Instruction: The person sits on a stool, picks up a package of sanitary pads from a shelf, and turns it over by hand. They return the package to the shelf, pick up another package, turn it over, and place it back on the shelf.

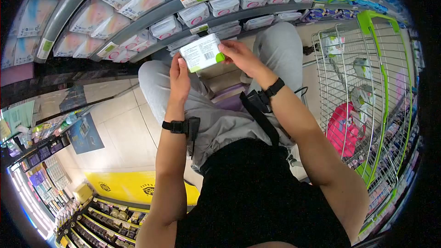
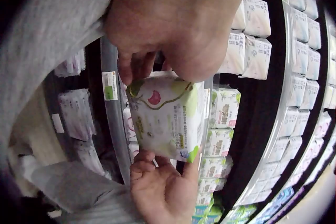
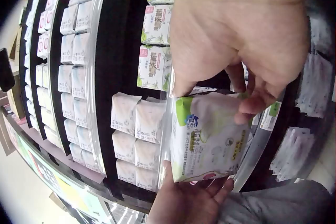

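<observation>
A white and green pack of sanitary pads [image 1: 202,55], printed with small text and a barcode, is held up in front of the shelves between both hands. My left hand [image 1: 180,74] grips its left end, with the thumb along the near edge. At the opposite end, my right hand [image 1: 242,58] pinches the pack by the corner beside the barcode. In the left wrist view, the face of the pack [image 2: 163,116] shows a pink mark and green patches. Some of the fingers are hidden behind the pack.
Curved store shelves [image 1: 177,7] with rows of similar packs stand ahead and to the left. A wire shopping cart [image 1: 353,92] with green edging, holding boxes and a pink packet [image 1: 344,129], is on the right. My bent knees [image 1: 278,48] are close below my arms.
</observation>
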Demonstrator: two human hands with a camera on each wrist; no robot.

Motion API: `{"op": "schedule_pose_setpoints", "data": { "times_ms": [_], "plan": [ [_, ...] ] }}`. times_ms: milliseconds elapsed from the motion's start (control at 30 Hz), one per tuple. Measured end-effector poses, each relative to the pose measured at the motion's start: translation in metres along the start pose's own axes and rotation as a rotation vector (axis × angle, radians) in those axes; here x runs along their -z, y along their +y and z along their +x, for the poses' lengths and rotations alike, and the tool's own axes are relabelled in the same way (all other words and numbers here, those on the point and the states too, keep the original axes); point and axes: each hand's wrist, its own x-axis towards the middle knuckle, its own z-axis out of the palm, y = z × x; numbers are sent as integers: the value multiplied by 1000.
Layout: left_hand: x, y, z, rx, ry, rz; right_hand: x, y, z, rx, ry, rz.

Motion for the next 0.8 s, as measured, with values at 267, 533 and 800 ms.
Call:
{"op": "schedule_pose_setpoints", "data": {
  "times_ms": [267,533,800],
  "plan": [
    [-7,7,-3,12,34,-9,4,3,0,17,-2,-30],
    [-4,9,-5,7,30,-60,3,7,5,1,-44,63],
    [-12,33,-12,-134,-165,-204,-4,4,11,87,-113,614]
  ]
}}
